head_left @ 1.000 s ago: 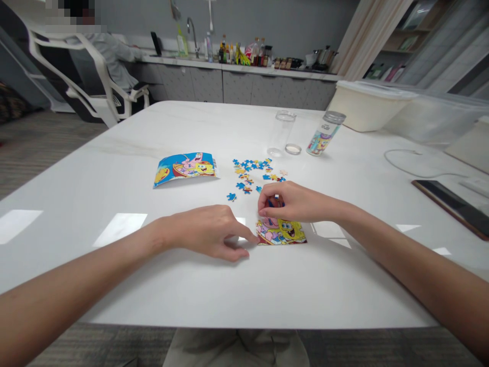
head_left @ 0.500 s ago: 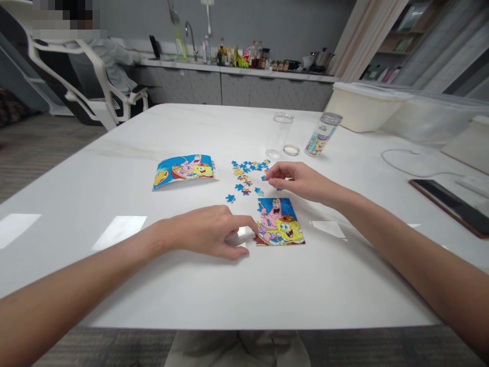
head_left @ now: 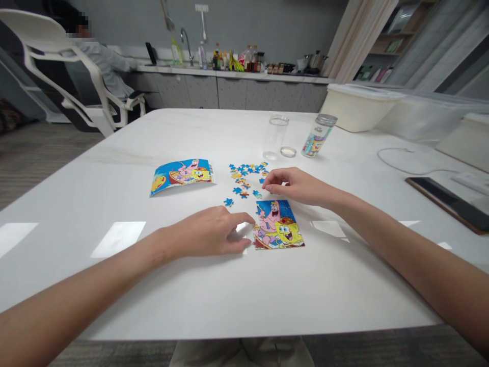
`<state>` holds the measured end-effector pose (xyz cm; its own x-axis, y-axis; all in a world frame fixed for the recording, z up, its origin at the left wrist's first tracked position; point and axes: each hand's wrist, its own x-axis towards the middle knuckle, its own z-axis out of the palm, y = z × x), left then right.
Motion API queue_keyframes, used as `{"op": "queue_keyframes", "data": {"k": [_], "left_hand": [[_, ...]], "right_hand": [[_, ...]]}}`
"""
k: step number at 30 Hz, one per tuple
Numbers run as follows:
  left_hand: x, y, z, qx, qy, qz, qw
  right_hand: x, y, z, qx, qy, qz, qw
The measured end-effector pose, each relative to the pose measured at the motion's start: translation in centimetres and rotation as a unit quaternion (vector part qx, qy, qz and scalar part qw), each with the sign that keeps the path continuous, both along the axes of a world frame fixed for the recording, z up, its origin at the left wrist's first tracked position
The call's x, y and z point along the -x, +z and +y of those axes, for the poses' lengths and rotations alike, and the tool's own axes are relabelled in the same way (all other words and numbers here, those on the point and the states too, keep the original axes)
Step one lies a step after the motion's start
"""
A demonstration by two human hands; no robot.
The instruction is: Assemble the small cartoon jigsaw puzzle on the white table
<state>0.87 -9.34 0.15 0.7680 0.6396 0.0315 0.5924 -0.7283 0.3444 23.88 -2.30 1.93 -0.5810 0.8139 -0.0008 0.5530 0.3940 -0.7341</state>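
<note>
Across the white worktop (head_left: 114, 285), we list a cartoon jigsaw puzzle (head_left: 278, 224) at twelve o'clock, our open, empty left hand (head_left: 204, 233) just beside its nine o'clock edge, and our half-curled, empty right hand (head_left: 296, 186) beside loose pieces (head_left: 244, 178) at its eleven o'clock.

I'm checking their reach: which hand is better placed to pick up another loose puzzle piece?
Right, probably. The right hand has its fingers right beside the loose jigsaw pieces, while the left hand lies lower, by the left edge of the assembled puzzle, farther from them.
</note>
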Motion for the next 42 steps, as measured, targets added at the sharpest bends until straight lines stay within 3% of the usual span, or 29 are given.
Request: {"op": "queue_keyframes", "data": {"k": [10, 17, 24, 29, 35, 37, 39, 42], "left_hand": [[-0.3, -0.2, -0.3, -0.018, 0.003, -0.009, 1.000], [-0.4, -0.3, -0.2, -0.021, -0.002, -0.017, 1.000], [-0.3, -0.3, -0.4, -0.019, 0.008, -0.003, 1.000], [-0.2, -0.5, -0.3, -0.128, 0.002, 0.064, 0.990], [0.9, -0.3, 0.6, -0.249, -0.016, 0.140, 0.958], [1.5, -0.4, 1.3, -0.254, 0.017, 0.145, 0.956], [1.9, -0.5, 2.2, -0.246, 0.093, 0.147, 0.954], [1.7, -0.4, 3.1, -0.187, 0.189, 0.104, 0.958]], "right_hand": [[0.1, -0.1, -0.1, 0.012, 0.000, -0.021, 1.000], [-1.8, -0.5, 1.4, -0.144, -0.063, -0.125, 0.980], [-3.9, -0.8, 3.4, -0.106, -0.112, -0.223, 0.962], [-4.7, -0.9, 3.5, -0.116, -0.107, -0.256, 0.954], [-5.1, -1.1, 3.2, -0.183, -0.133, -0.342, 0.912], [-4.7, -1.1, 3.1, -0.188, -0.126, -0.342, 0.912], [-4.3, -1.2, 2.9, -0.191, -0.116, -0.336, 0.915], [-3.7, -1.3, 2.7, -0.194, -0.103, -0.329, 0.918]]}}
